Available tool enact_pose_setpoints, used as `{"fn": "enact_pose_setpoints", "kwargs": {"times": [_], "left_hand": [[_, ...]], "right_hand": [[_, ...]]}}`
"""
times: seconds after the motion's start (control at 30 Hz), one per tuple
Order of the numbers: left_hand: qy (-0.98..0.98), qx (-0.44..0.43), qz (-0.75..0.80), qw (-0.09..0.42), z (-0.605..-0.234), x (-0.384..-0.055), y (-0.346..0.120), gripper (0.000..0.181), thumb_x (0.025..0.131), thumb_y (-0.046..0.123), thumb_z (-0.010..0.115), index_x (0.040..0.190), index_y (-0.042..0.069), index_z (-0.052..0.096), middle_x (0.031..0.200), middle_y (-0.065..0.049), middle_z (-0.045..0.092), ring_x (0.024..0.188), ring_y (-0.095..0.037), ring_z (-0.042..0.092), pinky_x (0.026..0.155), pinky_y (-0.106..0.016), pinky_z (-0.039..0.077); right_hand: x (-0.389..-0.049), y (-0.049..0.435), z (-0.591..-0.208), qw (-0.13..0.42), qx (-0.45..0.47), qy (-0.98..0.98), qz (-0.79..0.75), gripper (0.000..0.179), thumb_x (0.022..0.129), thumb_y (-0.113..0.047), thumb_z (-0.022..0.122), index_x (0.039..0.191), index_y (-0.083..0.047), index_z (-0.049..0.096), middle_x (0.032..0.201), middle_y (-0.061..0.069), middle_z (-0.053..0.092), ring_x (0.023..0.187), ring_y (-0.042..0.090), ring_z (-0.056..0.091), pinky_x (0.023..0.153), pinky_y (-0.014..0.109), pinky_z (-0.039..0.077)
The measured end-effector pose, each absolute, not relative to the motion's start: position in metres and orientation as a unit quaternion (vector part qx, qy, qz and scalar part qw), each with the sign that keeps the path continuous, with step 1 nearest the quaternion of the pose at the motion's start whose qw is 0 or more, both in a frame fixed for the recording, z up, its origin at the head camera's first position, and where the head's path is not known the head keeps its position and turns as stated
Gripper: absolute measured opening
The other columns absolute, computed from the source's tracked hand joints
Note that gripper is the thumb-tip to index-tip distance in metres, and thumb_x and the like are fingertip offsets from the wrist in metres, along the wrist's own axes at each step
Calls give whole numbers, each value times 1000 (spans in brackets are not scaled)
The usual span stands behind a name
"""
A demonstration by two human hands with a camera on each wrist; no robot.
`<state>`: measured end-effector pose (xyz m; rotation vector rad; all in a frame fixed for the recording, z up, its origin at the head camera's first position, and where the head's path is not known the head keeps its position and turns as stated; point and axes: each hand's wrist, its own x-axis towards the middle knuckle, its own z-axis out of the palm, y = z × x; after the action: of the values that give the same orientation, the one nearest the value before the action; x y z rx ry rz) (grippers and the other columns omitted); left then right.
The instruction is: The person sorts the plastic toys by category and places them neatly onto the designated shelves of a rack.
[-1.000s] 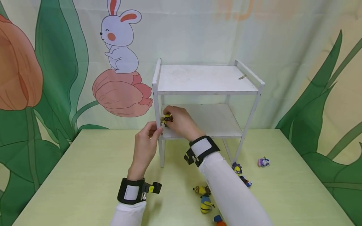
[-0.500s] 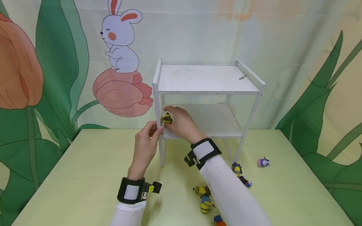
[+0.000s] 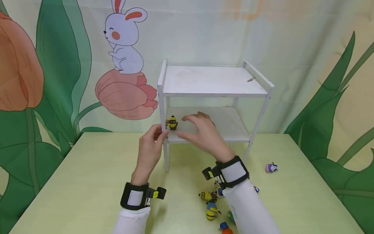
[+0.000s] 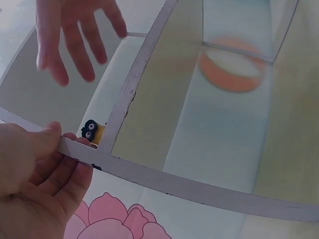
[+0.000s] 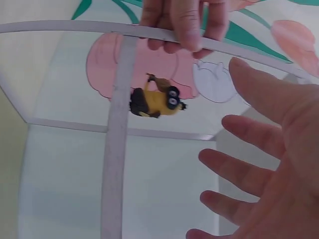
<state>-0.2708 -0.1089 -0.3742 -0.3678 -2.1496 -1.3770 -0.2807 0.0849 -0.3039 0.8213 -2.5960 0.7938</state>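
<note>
A small yellow minion figurine (image 3: 173, 123) with dark goggles stands upright on the lower board of a white two-tier shelf (image 3: 204, 79), at its left front corner. My left hand (image 3: 149, 148) grips the shelf's left front post just beside the figurine. In the left wrist view, thumb and fingers wrap this post (image 4: 79, 151). My right hand (image 3: 204, 135) is over the lower board, right of the figurine and apart from it. Its thumb and fingers are spread with nothing between them, as the right wrist view also shows.
Several toy figurines lie on the table below my right forearm, among them a yellow one (image 3: 206, 196), a blue-and-yellow one (image 3: 211, 212) and an orange one (image 3: 226, 230). A purple-and-white figurine (image 3: 272, 168) lies farther right. A printed curtain (image 3: 201, 32) hangs behind the shelf.
My right hand has let go of the minion figurine and drawn back to the right, fingers spread. The figurine stays standing on the lower board. My left hand keeps its grip on the post.
</note>
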Motion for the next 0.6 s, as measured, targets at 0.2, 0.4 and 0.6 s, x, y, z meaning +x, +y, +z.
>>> {"fn": "enact_pose_setpoints", "kwargs": {"times": [0.2,0.4,0.6], "left_hand": [[-803,-134,-512,275,-373,-271,-106,22,95,7,63,115,-1,63,93,-11,66,80,-22,58,73,-34,50],[-808,-131,-503,279,-373,-271,-107,23,94,6,63,116,-2,63,94,-11,67,81,-22,59,73,-35,51],[-806,-135,-500,286,-374,-271,-107,21,94,5,64,114,-1,63,94,-11,66,80,-22,59,72,-34,51]], "right_hand": [[-255,116,-316,176,288,-888,313,42,90,-30,73,124,-8,64,127,8,62,134,37,38,108,55,27],[-236,141,-333,191,281,-877,339,38,93,-29,69,122,-4,64,123,9,63,124,30,48,104,48,36],[-226,160,-346,136,246,-903,325,40,94,-30,67,125,-5,63,126,10,62,121,30,52,103,48,38]]}}
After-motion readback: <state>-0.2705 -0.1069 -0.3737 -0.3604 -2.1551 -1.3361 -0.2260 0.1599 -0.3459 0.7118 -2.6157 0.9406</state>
